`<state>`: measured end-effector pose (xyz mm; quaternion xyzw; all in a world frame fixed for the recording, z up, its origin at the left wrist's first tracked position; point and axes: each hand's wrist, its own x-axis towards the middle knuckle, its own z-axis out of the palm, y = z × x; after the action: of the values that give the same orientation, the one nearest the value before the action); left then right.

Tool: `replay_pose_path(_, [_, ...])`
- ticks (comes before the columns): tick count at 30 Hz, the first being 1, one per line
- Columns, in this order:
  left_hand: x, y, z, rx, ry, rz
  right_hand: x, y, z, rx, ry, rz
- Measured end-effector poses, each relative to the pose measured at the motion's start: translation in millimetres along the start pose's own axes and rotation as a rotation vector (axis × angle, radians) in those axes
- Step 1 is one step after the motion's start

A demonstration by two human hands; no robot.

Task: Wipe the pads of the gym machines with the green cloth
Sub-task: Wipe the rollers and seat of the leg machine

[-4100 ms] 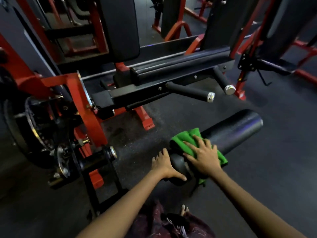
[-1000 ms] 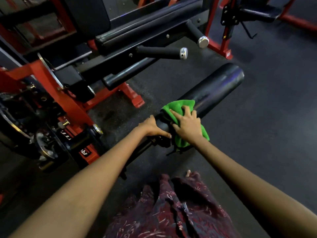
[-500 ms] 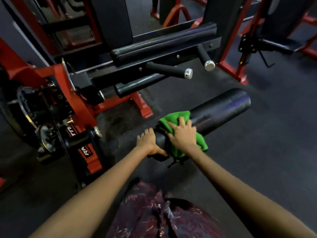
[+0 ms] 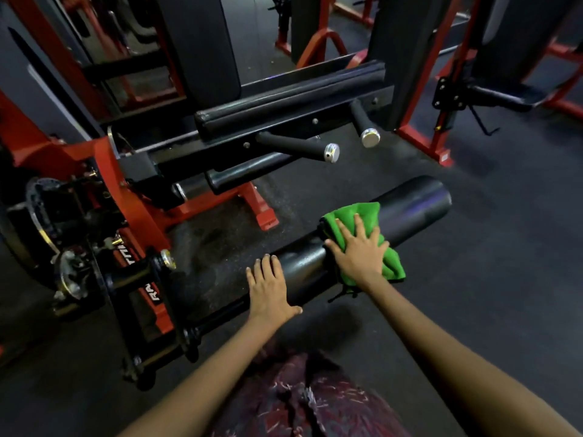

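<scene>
Presently: green cloth (image 4: 366, 234) pressed flat by right hand (image 4: 358, 252) mid-way along black roller pad (image 4: 410, 209); left hand (image 4: 268, 291), fingers straight, steadies near end; far end, seat pad (image 4: 284, 104) seemingly remaining

You see a long, round, black padded roller (image 4: 407, 212) lying low and slanted above the dark floor, its far end up to the right. A bright green, crumpled cloth (image 4: 362, 216) drapes over its middle and hangs down the near side, touching the shiny pad.
</scene>
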<state>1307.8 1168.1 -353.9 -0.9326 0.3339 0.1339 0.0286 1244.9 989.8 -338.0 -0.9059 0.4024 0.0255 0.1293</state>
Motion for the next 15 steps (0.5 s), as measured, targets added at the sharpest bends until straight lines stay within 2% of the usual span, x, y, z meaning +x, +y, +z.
replay_pose_path(4, [23, -6, -27, -0.054, -0.095, 0.042, -40, -30, 25, -0.058, -0.044, -0.26])
replay_pose_path(7, [51, -17, -46, -0.09, -0.326, 0.082, -30, -17, 21, -0.166, -0.056, -0.368])
replay_pose_path(9, [63, -22, -50, -0.154, -0.463, 0.086, -6, 0, 11, -0.174, -0.04, -0.277])
replay_pose_path(11, [69, -23, -49, -0.216, -0.524, 0.087, 14, 12, -1, -0.073, -0.043, -0.122])
replay_pose_path(15, [66, -21, -45, -0.213, -0.475, 0.077, 20, -6, -5, -0.035, -0.002, 0.029])
